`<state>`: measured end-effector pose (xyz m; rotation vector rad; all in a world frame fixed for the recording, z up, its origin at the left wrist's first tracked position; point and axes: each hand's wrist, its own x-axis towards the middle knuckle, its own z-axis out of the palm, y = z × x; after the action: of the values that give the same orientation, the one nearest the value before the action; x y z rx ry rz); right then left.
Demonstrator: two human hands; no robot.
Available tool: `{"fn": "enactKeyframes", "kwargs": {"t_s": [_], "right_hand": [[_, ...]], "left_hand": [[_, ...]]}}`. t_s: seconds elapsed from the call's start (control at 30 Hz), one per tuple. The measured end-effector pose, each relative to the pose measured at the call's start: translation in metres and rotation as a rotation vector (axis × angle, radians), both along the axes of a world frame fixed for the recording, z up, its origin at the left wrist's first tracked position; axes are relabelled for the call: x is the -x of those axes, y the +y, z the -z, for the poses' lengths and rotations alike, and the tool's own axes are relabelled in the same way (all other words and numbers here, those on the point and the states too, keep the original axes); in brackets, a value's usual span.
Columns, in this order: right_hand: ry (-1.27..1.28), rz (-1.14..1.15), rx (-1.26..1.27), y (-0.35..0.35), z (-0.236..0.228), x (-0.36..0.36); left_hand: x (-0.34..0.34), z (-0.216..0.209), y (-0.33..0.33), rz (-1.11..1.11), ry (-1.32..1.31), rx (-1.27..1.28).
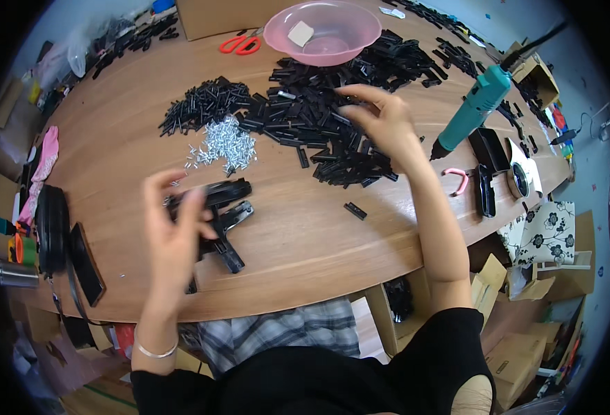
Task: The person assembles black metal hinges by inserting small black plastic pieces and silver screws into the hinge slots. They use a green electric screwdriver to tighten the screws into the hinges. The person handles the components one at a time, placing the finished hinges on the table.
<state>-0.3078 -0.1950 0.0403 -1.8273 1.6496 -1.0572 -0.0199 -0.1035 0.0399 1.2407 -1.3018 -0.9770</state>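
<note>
My right hand hovers over a large pile of black plastic pieces, thumb and index finger apart, nothing visible between them. On the left, my left hand is blurred by motion; its fingers look spread and curved, with no held thing visible. Beside and partly behind its fingers lie several longer black parts, one with a greyish metal-looking end. A heap of small silvery pins or screws sits just beyond them. Next to that heap is a mound of thin black pieces. One single black piece lies apart, nearer me.
A teal electric screwdriver hangs by its cable at the right, near pink-handled pliers and black trays. Farther back are a pink bowl and red scissors. A phone and black case lie left.
</note>
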Motion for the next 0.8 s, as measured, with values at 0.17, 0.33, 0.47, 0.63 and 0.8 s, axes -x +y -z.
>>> {"fn": "enactKeyframes", "kwargs": {"t_s": [0.17,0.33,0.47,0.63,0.8], "right_hand": [[0.912,0.478,0.324,-0.073,0.038,0.089],[0.932,0.706,0.252,-0.115,0.071,0.114],[1.039,0.521,0.259,-0.101,0.059,0.124],[0.650,0.419,0.113,-0.073,0.036,0.124],[-0.156,0.174,-0.078,-0.012,-0.013,0.049]], "left_hand": [[-0.120,0.046,-0.001,-0.224,-0.430,0.135],[-0.126,0.062,0.006,-0.268,-0.854,-0.027],[-0.067,0.029,0.012,-0.359,-0.959,0.357],[-0.009,-0.006,0.014,-0.121,-0.705,0.516],[0.044,-0.014,0.007,0.363,-0.314,0.344]]}}
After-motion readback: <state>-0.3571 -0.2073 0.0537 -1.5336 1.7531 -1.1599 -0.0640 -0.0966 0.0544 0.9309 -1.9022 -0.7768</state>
